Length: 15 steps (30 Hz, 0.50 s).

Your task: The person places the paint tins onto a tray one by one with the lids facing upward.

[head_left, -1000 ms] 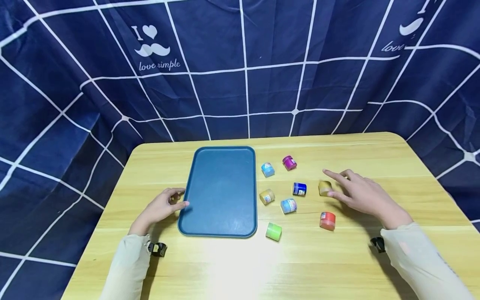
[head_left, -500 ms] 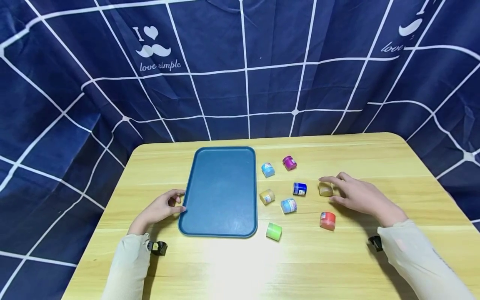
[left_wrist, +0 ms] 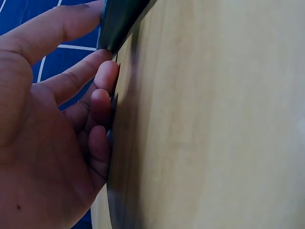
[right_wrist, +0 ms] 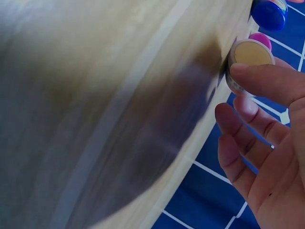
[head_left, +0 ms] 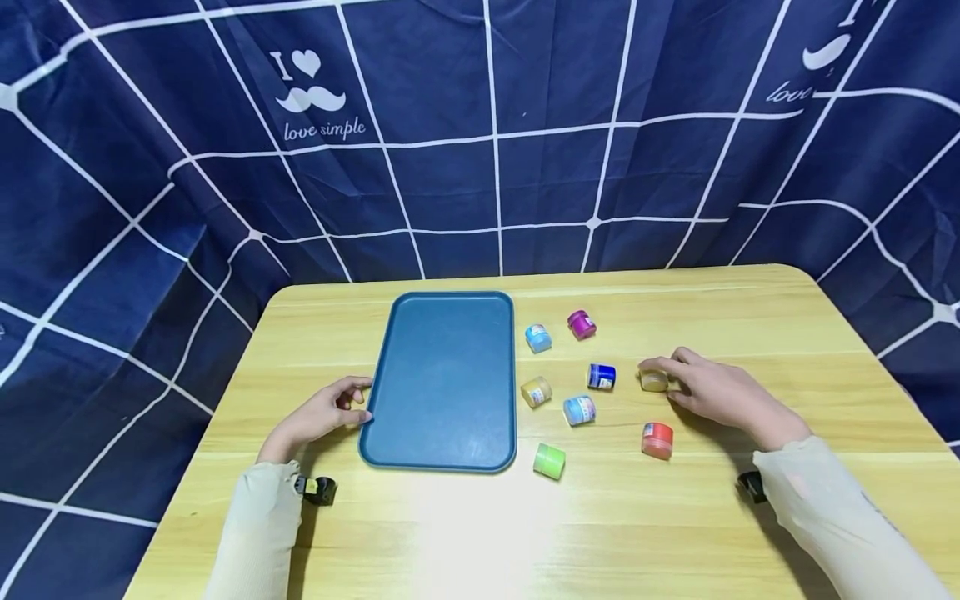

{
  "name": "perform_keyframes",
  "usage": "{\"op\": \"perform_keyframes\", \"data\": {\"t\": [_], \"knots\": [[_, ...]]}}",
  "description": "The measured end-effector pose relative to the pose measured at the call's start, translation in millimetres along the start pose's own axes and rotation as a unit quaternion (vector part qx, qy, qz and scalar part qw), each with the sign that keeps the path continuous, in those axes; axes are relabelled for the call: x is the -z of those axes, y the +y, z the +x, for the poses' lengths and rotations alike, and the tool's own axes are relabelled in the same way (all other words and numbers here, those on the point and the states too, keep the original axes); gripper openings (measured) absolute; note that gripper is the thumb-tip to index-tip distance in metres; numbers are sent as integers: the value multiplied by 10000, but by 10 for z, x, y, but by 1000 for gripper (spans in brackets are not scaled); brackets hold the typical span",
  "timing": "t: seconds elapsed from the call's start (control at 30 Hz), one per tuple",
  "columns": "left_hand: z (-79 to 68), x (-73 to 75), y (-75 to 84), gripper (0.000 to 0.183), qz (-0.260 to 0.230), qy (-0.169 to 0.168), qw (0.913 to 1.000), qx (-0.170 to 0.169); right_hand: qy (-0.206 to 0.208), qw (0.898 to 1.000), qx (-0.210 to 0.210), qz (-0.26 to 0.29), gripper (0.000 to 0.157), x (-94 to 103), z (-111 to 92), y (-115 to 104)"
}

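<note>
My left hand (head_left: pixel 322 418) grips the left rim of the dark blue tray (head_left: pixel 442 383), thumb above and index finger at the edge. The left wrist view shows the tray's edge (left_wrist: pixel 123 19) between thumb and index finger, with the other fingers curled. At the right, my right hand (head_left: pixel 716 396) pinches a small tan jar (head_left: pixel 654 381) lying on the table. In the right wrist view the thumb presses the jar's tan round end (right_wrist: pixel 250 51), and the index finger is mostly hidden behind it.
Between tray and right hand lie several small jars: light blue (head_left: pixel 537 337), purple (head_left: pixel 581 324), dark blue (head_left: pixel 602 377), another tan one (head_left: pixel 536 392), a second light blue (head_left: pixel 579 410) and green (head_left: pixel 549 461). A red jar (head_left: pixel 657 440) lies nearest the right hand. A blue curtain (head_left: pixel 547 183) hangs behind.
The right hand's thumb and index finger have closed in around the tan jar. The left thumb has lowered slightly at the tray's rim. The other jars have not moved on the table.
</note>
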<state>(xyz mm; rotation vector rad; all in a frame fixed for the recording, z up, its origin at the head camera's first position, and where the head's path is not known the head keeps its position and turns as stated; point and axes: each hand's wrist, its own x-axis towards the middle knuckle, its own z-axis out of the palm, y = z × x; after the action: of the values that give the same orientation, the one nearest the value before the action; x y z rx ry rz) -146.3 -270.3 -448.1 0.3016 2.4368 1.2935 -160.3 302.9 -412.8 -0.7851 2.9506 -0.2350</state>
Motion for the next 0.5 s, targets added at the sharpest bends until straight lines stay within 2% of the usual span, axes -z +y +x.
{"op": "perform_keyframes", "data": {"t": [0.17, 0.5], "knots": [[-10, -2, 7, 58, -58, 4, 10000, 50, -8, 9999, 99, 18, 47, -17, 33, -2], [-4, 5, 2, 60, -109, 25, 9999, 101, 74, 10000, 11, -20, 41, -53, 83, 13]]}}
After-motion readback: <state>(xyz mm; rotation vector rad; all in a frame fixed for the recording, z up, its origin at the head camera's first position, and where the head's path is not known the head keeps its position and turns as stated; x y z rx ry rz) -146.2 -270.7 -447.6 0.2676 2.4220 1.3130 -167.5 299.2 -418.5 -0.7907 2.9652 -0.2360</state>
